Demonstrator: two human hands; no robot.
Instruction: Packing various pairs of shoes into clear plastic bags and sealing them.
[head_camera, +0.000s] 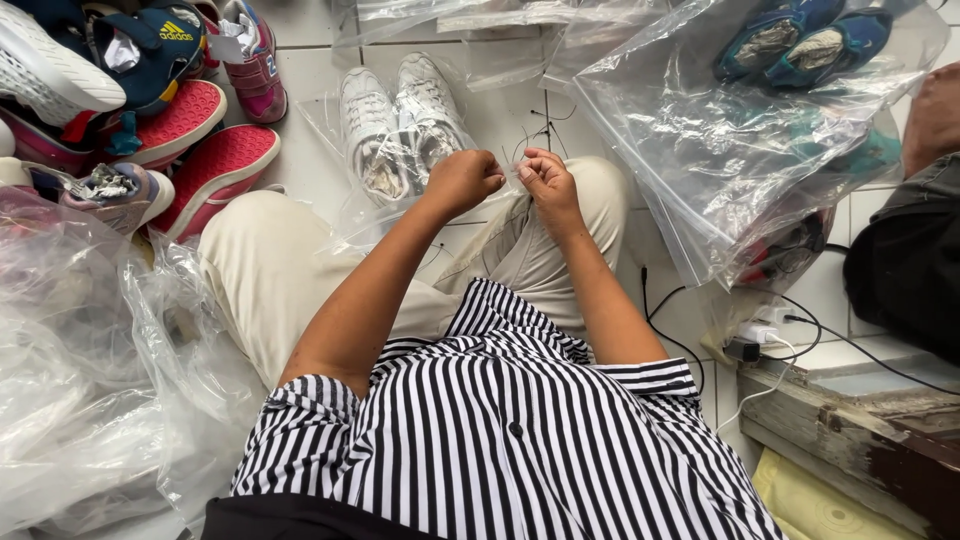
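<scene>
Person wears a short-sleeved shirt (510, 440) with black-and-white vertical stripes, small dark buttons down the front, lower centre of frame. Beige trousers (270, 270) above it. Forearms bare; no watch or rings seen.

1. The pair of sneakers (400, 125) inside the clear plastic bag (350, 205) is white.
2. The shirt (500, 430) has black and white stripes.
3. The trousers (270, 270) are plain beige.
4. The shoe soles (205, 140) at the upper left are red-pink with a dotted tread.
5. The pair of shoes (805, 45) in the large transparent bag (720, 160) is blue with teal edging and grey insoles.
6. The floor tiles (310, 75) are white with grey grout lines.
7. The cable (665, 335) on the floor is black; the charger cord (770, 385) is white.
8. The wooden ledge (850, 430) is weathered grey-brown.
</scene>
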